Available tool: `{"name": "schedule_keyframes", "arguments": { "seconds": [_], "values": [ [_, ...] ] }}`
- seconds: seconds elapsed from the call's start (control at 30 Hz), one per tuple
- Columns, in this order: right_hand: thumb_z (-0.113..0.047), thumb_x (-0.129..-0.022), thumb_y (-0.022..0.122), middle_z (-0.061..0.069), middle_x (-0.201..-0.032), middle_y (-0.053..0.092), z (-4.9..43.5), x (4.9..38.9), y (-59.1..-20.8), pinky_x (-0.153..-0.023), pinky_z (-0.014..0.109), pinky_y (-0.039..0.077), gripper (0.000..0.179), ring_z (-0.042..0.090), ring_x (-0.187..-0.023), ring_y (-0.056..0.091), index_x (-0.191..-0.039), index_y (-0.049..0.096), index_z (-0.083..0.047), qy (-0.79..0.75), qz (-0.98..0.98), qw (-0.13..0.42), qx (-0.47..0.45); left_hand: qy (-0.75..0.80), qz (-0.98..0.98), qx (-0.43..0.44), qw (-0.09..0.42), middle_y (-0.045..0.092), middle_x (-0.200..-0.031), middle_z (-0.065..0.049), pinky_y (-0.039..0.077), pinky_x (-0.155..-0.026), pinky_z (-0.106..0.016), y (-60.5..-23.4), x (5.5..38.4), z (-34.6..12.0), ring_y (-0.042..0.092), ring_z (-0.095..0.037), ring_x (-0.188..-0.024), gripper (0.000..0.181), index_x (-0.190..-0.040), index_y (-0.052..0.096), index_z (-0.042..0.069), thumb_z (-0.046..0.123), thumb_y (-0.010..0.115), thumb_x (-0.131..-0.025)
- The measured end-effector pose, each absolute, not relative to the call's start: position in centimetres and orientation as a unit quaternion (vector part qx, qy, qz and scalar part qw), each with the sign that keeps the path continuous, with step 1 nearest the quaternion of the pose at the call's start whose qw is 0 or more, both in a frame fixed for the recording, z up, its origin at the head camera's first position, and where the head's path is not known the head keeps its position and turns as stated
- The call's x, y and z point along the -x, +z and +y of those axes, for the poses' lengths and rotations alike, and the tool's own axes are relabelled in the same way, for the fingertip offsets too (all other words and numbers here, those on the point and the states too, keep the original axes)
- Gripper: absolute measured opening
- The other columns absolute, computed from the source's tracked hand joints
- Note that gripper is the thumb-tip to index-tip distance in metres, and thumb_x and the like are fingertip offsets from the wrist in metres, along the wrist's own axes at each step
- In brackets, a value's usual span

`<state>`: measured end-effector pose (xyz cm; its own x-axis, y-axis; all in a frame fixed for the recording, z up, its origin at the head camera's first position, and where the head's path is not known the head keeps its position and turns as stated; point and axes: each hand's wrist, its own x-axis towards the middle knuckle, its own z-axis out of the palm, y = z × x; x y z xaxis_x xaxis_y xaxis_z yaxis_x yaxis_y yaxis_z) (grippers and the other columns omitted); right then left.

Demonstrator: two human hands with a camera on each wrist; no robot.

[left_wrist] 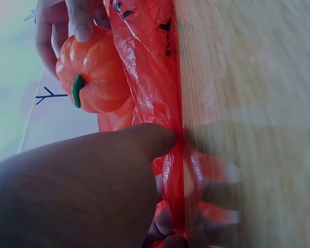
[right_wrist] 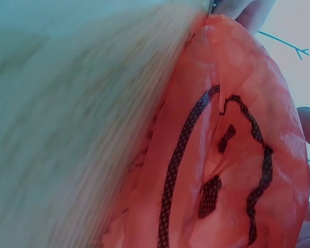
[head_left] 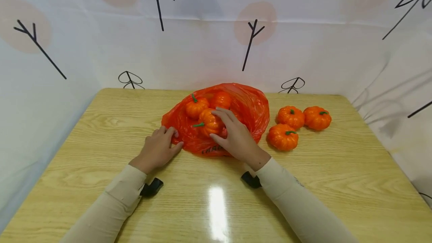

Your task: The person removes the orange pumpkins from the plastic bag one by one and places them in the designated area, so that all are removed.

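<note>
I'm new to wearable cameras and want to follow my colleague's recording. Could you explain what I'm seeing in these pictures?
There's no machine here: a person works with two bare hands. The wide picture comes from a camera worn on the head, looking forward and down. The other two come from cameras on the wrists, so they look close and tilted; the right one mostly shows printed plastic.

On the light wood-grain table lies a crumpled red plastic bag. The left hand holds its edge. The right hand grips a round, ribbed orange pumpkin with a green stem at the bag's opening. At least two similar pumpkins sit inside, and three more pumpkins lie to the right.
</note>
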<state>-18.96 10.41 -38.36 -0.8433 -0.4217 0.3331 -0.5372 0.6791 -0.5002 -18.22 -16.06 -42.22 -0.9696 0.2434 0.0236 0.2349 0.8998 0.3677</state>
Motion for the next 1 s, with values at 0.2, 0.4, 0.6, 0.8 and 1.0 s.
{"name": "schedule_keyframes", "arguments": {
  "seconds": [0.2, 0.4, 0.6, 0.8, 1.0],
  "values": [
    [-0.025, -0.088, 0.078, 0.007, -0.153, 0.040, 11.0, 18.6, -38.3, -0.098, 0.041, 0.053, 0.068, 0.028, -0.110, 0.067, -0.146, 0.043, -0.013, 0.316, -0.911, 0.102, -0.245, 0.189, 0.974, -0.124, 0.013, 0.050, -0.095, -0.006, 0.038, -0.077, -0.047, -42.2, 18.2, -16.1, 0.049, -0.026, -0.086, 0.029, -0.103, 0.054, 0.015, 0.040, 0.065, -0.094],
    [-0.025, -0.088, 0.078, 0.008, -0.152, 0.040, 11.7, 18.3, -38.3, -0.101, 0.043, 0.050, 0.071, 0.031, -0.123, 0.061, -0.147, 0.041, -0.015, 0.324, -0.911, 0.116, -0.227, 0.187, 0.974, -0.125, 0.013, 0.050, -0.095, -0.007, 0.038, -0.076, -0.046, -42.1, 18.2, -16.1, 0.049, -0.026, -0.086, 0.029, -0.103, 0.054, 0.015, 0.040, 0.065, -0.094],
    [-0.025, -0.089, 0.077, 0.011, -0.149, 0.040, 12.3, 17.9, -38.2, -0.097, 0.044, 0.054, 0.071, 0.031, -0.112, 0.065, -0.148, 0.040, -0.016, 0.330, -0.909, 0.132, -0.217, 0.184, 0.975, -0.124, 0.013, 0.051, -0.096, -0.007, 0.038, -0.077, -0.047, -42.0, 18.2, -16.2, 0.049, -0.026, -0.088, 0.029, -0.104, 0.055, 0.015, 0.040, 0.065, -0.094],
    [-0.026, -0.089, 0.075, 0.012, -0.144, 0.041, 13.0, 17.7, -38.3, -0.088, 0.043, 0.057, 0.070, 0.029, -0.103, 0.063, -0.148, 0.039, -0.018, 0.346, -0.905, 0.150, -0.195, 0.183, 0.975, -0.125, 0.014, 0.052, -0.097, -0.008, 0.039, -0.078, -0.048, -42.0, 18.2, -16.2, 0.051, -0.028, -0.090, 0.030, -0.106, 0.055, 0.014, 0.039, 0.065, -0.094],
    [-0.027, -0.089, 0.074, 0.013, -0.144, 0.040, 13.5, 17.4, -38.0, -0.091, 0.049, 0.055, 0.069, 0.032, -0.111, 0.060, -0.148, 0.039, -0.019, 0.352, -0.906, 0.145, -0.186, 0.185, 0.975, -0.126, 0.012, 0.051, -0.097, -0.008, 0.038, -0.077, -0.047, -42.1, 18.2, -16.1, 0.051, -0.028, -0.090, 0.029, -0.105, 0.055, 0.015, 0.039, 0.066, -0.094]
  ]
}}
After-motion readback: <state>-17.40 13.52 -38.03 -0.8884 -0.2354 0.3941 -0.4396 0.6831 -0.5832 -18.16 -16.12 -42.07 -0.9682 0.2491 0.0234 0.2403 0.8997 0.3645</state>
